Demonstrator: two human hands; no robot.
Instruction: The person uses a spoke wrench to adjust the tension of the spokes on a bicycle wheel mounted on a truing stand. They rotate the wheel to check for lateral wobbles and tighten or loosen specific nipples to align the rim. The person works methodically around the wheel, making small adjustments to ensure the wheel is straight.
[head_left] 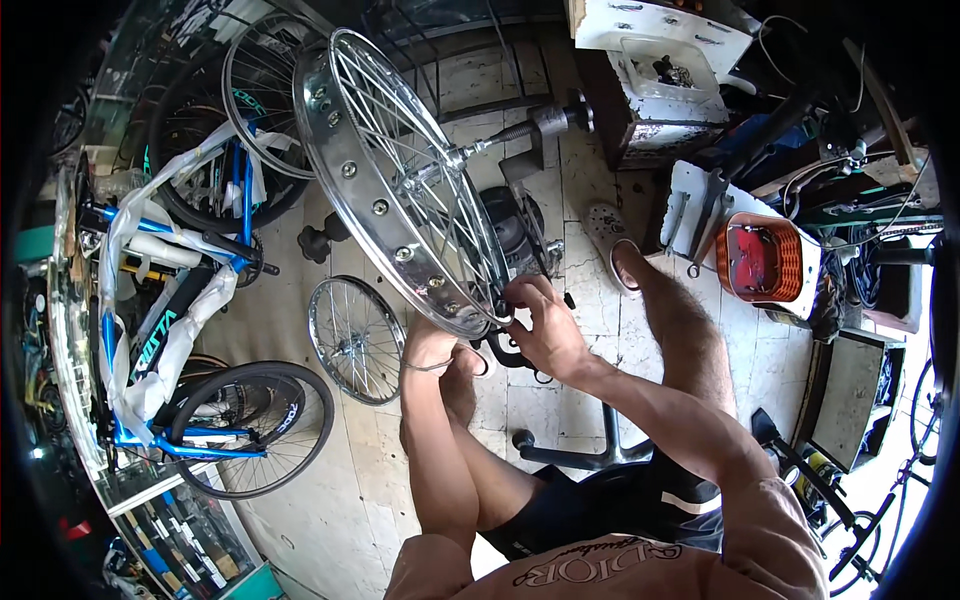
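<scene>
A spoked bicycle wheel with a wide, shiny metal rim and no tyre stands tilted in front of me, its axle held in a metal stand. At the lower end of the rim, the thumb and fingers of my right hand are pinched together against its edge; anything small between them is hidden. Under the same end of the rim, to the left, is my left hand, touching it from below. The rim covers most of its fingers.
A smaller bare wheel lies on the tiled floor. Left, a blue bicycle with wrapped tubes stands beside tyred wheels. Wrenches and an orange basket rest at right. A dark stool base stands beneath me.
</scene>
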